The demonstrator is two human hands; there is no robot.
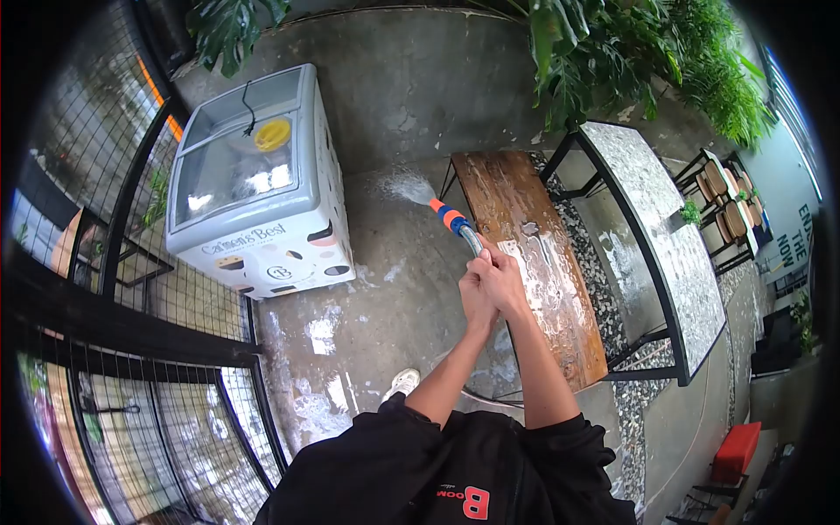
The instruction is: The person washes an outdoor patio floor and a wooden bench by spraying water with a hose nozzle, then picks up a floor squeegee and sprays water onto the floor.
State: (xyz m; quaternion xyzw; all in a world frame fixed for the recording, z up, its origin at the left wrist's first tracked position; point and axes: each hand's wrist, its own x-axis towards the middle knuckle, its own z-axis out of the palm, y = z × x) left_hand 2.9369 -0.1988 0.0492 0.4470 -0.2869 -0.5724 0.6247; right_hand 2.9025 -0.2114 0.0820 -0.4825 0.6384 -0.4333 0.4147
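Note:
A hose [473, 242] with an orange and blue spray nozzle [450, 216] is gripped in both hands, held out in front of me. My right hand [501, 278] and my left hand [477, 293] are closed together around it, one against the other. Water [408, 186] fans out of the nozzle's tip toward the concrete floor by the far wall. To the right of the nozzle stands a wet wooden bench [547, 271], its top shiny with puddles.
A white and grey chest freezer [254, 184] with a glass lid and a yellow round object [273, 134] stands left. A long speckled-top table [652, 210] stands right of the bench. Black mesh panels [175, 289] line the left side; leafy plants [647, 52] hang above.

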